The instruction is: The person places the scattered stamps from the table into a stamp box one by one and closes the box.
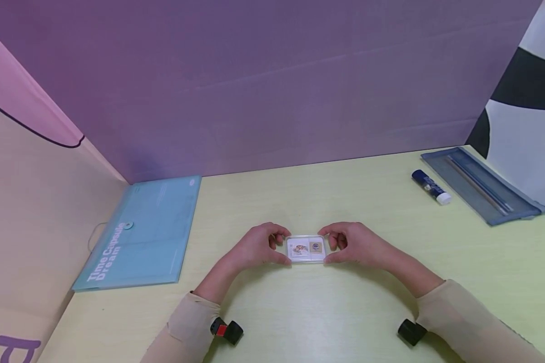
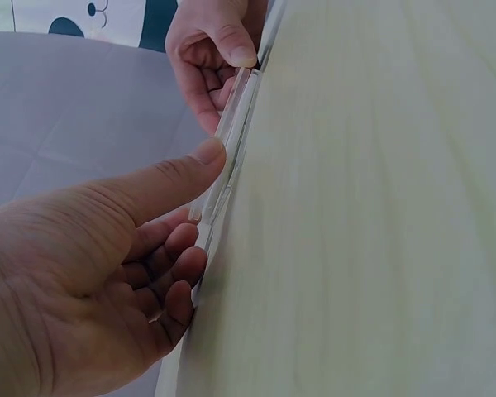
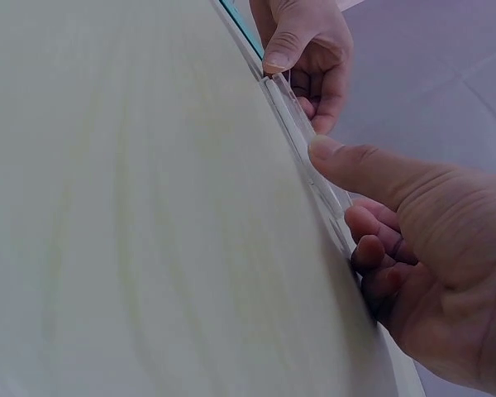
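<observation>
A small clear plastic case [image 1: 306, 249] lies flat in the middle of the table, with a little picture and a tan square showing through its top. My left hand [image 1: 264, 245] pinches its left end between thumb and fingertips. At the opposite end, my right hand [image 1: 354, 245] grips it the same way. Edge-on in the left wrist view, the case [image 2: 234, 136] shows a clear layer over a paler one, low against the tabletop. Curled lower fingers of the right hand [image 3: 446, 265] sit beside the case's side in the right wrist view.
A blue document folder [image 1: 152, 232] lettered "Time Capsule Dream" lies at the left edge of the table [image 1: 309, 322]. Toward the back right are a glue stick [image 1: 430, 186] and a dark translucent zip pouch [image 1: 483, 186] with slim rods inside. A purple backdrop [image 1: 277, 85] stands behind.
</observation>
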`<action>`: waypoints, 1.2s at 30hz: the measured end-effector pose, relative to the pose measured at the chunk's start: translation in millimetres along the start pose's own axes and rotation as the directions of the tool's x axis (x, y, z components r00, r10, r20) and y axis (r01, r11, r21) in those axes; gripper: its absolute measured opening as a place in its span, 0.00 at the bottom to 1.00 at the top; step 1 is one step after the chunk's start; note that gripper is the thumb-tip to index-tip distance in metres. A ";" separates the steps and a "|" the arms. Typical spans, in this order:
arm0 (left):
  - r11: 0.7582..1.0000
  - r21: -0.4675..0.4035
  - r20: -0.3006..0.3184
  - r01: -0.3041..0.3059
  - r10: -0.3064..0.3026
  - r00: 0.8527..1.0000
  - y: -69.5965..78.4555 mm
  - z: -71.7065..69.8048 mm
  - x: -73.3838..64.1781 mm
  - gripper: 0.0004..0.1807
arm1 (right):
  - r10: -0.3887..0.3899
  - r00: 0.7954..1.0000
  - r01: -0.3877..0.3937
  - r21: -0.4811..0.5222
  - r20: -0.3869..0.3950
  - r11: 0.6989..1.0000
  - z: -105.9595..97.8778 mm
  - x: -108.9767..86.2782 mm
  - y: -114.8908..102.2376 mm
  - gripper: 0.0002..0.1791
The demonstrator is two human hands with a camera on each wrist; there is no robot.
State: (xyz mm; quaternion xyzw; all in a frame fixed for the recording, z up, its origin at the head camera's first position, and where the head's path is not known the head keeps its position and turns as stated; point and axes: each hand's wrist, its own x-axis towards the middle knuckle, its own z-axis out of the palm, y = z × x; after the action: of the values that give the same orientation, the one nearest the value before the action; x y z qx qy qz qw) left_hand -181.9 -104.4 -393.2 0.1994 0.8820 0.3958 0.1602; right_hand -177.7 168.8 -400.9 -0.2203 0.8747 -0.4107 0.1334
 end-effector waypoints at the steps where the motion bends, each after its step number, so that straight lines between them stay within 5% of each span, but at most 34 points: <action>1: 1.000 0.001 0.000 0.002 -0.002 1.000 0.2 0.1 0.0 0.28 | 0.001 1.000 -0.001 -0.001 -0.001 1.000 0.1 0.0 0.2 0.29; 36: 1.000 0.016 0.003 -0.007 0.007 1.000 -3.6 2.3 -0.2 0.29 | -0.001 1.000 0.001 -0.063 0.006 0.998 1.3 -1.9 -2.1 0.29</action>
State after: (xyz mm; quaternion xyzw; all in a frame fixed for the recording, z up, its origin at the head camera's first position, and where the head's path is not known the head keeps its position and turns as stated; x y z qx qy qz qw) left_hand -181.6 -105.2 -397.4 0.2044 0.8841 0.3892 0.1583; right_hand -174.9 167.7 -400.0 -0.2263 0.8867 -0.3821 0.1288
